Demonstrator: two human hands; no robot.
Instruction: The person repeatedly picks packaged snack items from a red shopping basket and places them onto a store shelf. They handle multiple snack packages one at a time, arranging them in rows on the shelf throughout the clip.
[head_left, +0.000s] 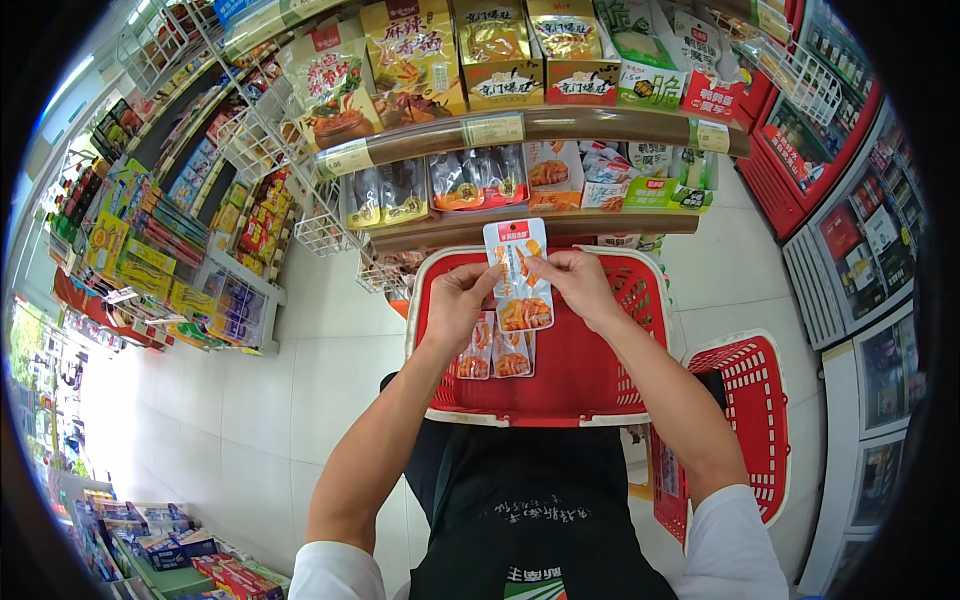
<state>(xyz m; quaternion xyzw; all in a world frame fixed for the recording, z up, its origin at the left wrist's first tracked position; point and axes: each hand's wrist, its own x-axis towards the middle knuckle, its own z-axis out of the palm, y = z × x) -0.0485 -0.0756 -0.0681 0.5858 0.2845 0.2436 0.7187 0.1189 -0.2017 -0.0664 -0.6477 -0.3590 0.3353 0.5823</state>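
A flat snack packet (527, 309) with food pictures and printed writing is held upright between my two hands. My left hand (459, 298) pinches its left edge. My right hand (583, 285) grips the opposite edge, the thumb lying across its front. Both hands are over a red plastic shopping basket (577, 367) with a pale rim. Inside it, on the left, lie several similar packets (474, 356), partly covered by the held one.
Shelves (525, 127) with boxed and bagged snacks stand right in front of me. A second red basket (757, 420) is at my right. Beyond it are glass-fronted cabinets (870, 232). Wire racks (262, 135) and stocked shelving (225, 277) are on the left.
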